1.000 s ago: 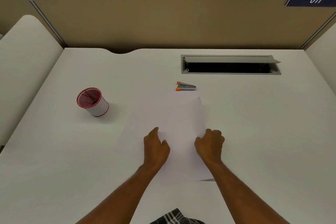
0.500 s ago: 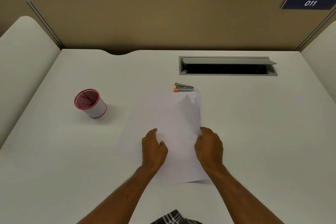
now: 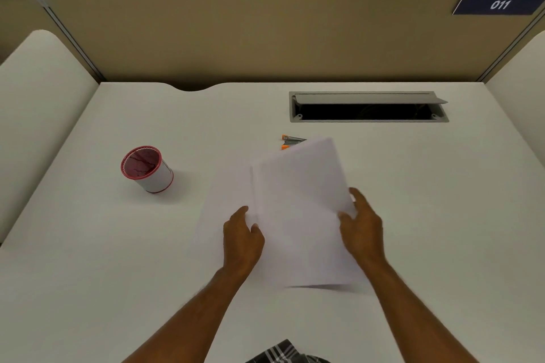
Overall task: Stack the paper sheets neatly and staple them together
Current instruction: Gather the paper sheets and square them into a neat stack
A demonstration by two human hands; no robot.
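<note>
White paper sheets lie on the desk in front of me. The top sheet [image 3: 300, 209] is lifted off the desk, tilted, and held at its right edge by my right hand [image 3: 361, 224]. A second sheet [image 3: 227, 194] stays flat on the desk under it, showing to the left. My left hand [image 3: 241, 237] rests on the flat sheet, thumb at the lifted sheet's left edge. A small grey stapler [image 3: 290, 141] with orange ends lies just beyond the papers, its right part hidden by the raised sheet.
A red-rimmed white cup [image 3: 147, 169] stands on the desk [image 3: 88, 244] at the left. A grey cable hatch [image 3: 368, 106] is open at the back right. A tan partition [image 3: 265, 38] closes the far side of the desk.
The right hand has raised the top sheet off the desk and swung its far end to the right, over part of the stapler. The left hand has stayed on the lower sheet.
</note>
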